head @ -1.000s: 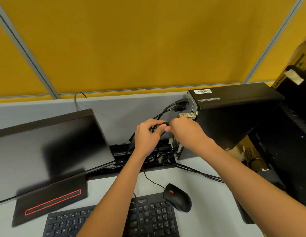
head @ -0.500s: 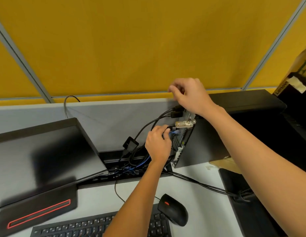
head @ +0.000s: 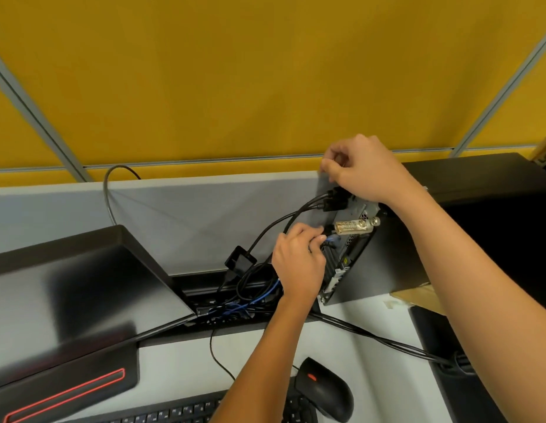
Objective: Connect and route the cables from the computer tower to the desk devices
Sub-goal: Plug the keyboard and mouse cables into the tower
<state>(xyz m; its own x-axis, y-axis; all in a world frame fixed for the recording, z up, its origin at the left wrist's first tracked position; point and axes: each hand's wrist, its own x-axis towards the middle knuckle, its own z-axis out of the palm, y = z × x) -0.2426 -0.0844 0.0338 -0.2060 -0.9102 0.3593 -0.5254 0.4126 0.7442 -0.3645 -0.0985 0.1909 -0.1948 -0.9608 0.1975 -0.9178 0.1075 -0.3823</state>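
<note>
your left hand has its fingers curled around a small black plug with a thin cable, pinching it right at the rear panel of the computer tower. the plug's long axis points toward three o'clock, into the panel, and its tip sits just under the gold connector and beside a blue plug. whether it is already seated in a port you cannot tell from here; your fingers hide the joint.

your right hand is up at twelve o'clock from the left one, its fingers curled at the top rear corner of the tower, apparently steadying the case; nothing clearly shows in its grasp. just below it two black plugs are in the panel, their cables arcing away toward nine o'clock.

the coming move turns on that short push toward three o'clock: the left hand is the nearer one, so it should drive while the right braces.

further out, at seven o'clock, the cables gather in the slot at the back of the desk, beside the monitor. the mouse and keyboard lie at six o'clock, near you.
</note>
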